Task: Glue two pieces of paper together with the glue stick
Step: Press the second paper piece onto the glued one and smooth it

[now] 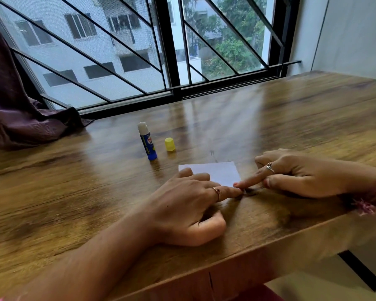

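A small white paper (217, 173) lies flat on the wooden table (74, 192). My left hand (189, 205) rests on its near left part, fingers stretched flat over it. My right hand (295, 172) points its index finger onto the paper's near right corner, where both fingertips meet. Whether one sheet or two lie there I cannot tell. Behind the paper a blue glue stick (147, 141) stands upright with its white glue exposed. Its yellow cap (169, 144) sits just to the right of it.
A dark purple curtain (20, 109) drapes onto the table at the far left. A barred window (139, 51) runs along the table's far edge. The table's near edge (269, 240) slants close below my hands.
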Motion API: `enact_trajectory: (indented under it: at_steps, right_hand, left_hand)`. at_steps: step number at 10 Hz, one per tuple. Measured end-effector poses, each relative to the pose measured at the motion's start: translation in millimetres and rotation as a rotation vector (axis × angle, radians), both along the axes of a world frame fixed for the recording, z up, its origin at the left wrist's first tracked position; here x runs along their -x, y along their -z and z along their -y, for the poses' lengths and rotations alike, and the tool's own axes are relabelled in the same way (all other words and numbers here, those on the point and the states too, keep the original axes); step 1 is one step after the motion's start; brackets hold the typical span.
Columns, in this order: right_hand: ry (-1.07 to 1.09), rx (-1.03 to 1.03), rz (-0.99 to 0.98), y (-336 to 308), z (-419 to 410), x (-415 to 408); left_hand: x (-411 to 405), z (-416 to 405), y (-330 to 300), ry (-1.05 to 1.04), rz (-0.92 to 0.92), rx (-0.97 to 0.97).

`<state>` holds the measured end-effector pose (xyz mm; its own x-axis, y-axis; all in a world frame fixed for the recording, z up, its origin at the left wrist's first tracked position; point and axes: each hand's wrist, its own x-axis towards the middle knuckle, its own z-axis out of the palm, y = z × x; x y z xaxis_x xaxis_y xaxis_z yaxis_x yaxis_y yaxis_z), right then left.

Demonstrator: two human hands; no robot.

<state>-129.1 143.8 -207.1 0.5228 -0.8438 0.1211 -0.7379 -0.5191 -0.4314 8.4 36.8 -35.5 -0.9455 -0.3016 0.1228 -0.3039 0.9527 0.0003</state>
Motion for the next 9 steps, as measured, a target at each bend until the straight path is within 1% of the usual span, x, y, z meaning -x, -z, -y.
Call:
enact_trajectory:
  at_steps: [1,2,3,4,5,6,7,9]
  right_hand:
    - [0.096,0.125,0.181,-58.0,18.0,59.3]
    - [0.089,0.170,0.017,-160.5,71.7,94.1]
    - [0.255,0.134,-0.141,-174.4,88.0,114.7]
    - [0.209,0.108,-0.146,-167.8,90.6,114.0]
    - [0.234,0.143,-0.105,-165.7,92.6,120.5]
    - [0.258,0.082,-0.061,-163.7,89.3,114.7]
    - [0.284,0.073,0.015,-164.6,85.2,109.2]
    - [0.343,0.060,0.086,-164.7,73.1,99.1]
  left_hand:
    - [0.7,-0.9,-0.7,-0.020,-0.002,-0.009]
    - [0.4,-2.3,0.5,-0.043,-0.010,-0.019]
    - [1.1,-2.6,2.1,-0.049,-0.019,-0.021]
    - [1.2,-1.9,3.1,-0.045,-0.033,-0.002]
    - [-0.2,-0.1,4.4,-0.043,-0.049,-0.004]
    - [-1.9,1.3,4.2,-0.043,-0.061,-0.011]
    - [-4.4,2.7,2.6,-0.039,-0.061,-0.030]
    - [-13.2,12.6,-2.7,-0.040,-0.064,-0.143]
